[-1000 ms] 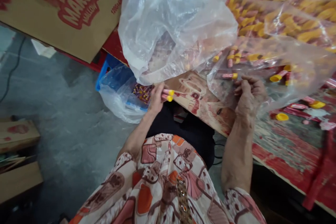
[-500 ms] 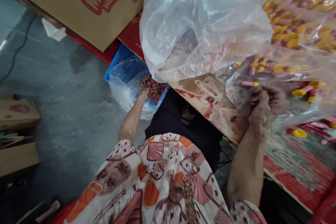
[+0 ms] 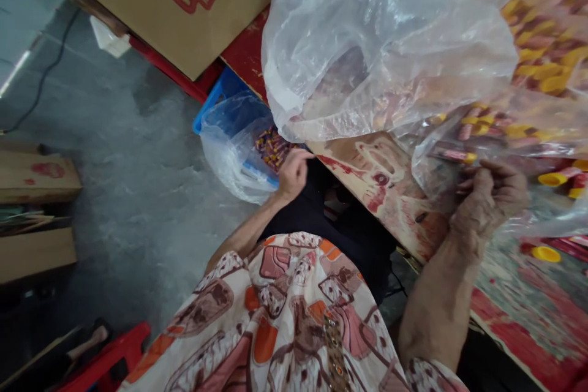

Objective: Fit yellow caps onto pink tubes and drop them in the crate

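Observation:
My left hand (image 3: 294, 174) is above my lap, beside the table edge, with its fingers curled closed; anything inside them is hidden. Just beyond it, a blue crate (image 3: 219, 93) lined with a clear plastic bag (image 3: 232, 162) holds many small tubes (image 3: 274, 148) with yellow caps and dark red bodies. On the table, my right hand (image 3: 496, 196) rests at the edge of a large clear plastic bag (image 3: 390, 61), fingers bent and closed. What they pinch is hidden. Close to its fingertips lies a yellow-capped tube (image 3: 454, 154). More capped tubes (image 3: 546, 61) fill the bag's right side.
A marshmallow carton (image 3: 184, 30) stands at the table's far left. The stained red table (image 3: 528, 324) runs diagonally along my right. Cartons (image 3: 37, 208) sit on the left over the grey floor (image 3: 138, 165), with a red plastic stool (image 3: 124, 349) at lower left and a cable nearby.
My left hand has come out of the lined crate and moved right, toward the table edge. My right hand stays in place at the bag. The view has shifted slightly.

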